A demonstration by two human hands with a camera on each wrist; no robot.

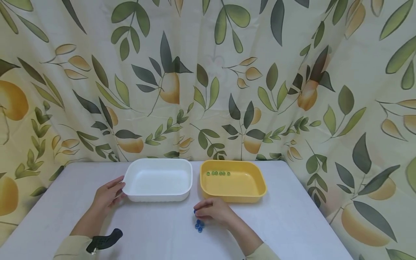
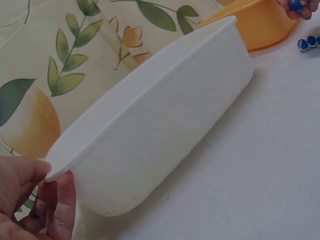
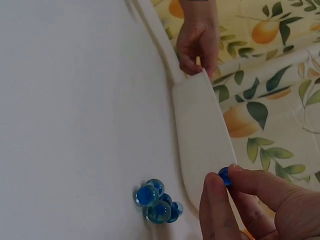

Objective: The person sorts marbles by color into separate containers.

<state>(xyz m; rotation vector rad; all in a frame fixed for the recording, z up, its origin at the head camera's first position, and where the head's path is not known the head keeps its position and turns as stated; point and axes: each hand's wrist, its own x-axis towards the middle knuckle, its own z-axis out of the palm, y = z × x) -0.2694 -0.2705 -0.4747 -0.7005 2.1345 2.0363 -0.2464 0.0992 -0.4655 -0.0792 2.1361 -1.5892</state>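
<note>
we see the left hand (image 1: 108, 194) pinching the rim of the white tray (image 1: 157, 198), left of head-frame centre | we see the right hand (image 1: 215, 210), lower centre, pinching a blue marble (image 3: 223, 176) by its fingertips | clustered blue marbles (image 1: 199, 226) just below | green marbles (image 1: 215, 173) inside the yellow tray (image 1: 234, 199), right of centre

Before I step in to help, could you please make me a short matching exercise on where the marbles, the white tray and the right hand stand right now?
Column one:
1. Green marbles
2. White tray
3. Right hand
4. Loose blue marbles

Column two:
A. Pinching a single blue marble
B. In a row inside the yellow tray
C. Clustered on the white tabletop
D. Gripped at its rim by the left hand

Pairs: 1-B, 2-D, 3-A, 4-C.
</note>
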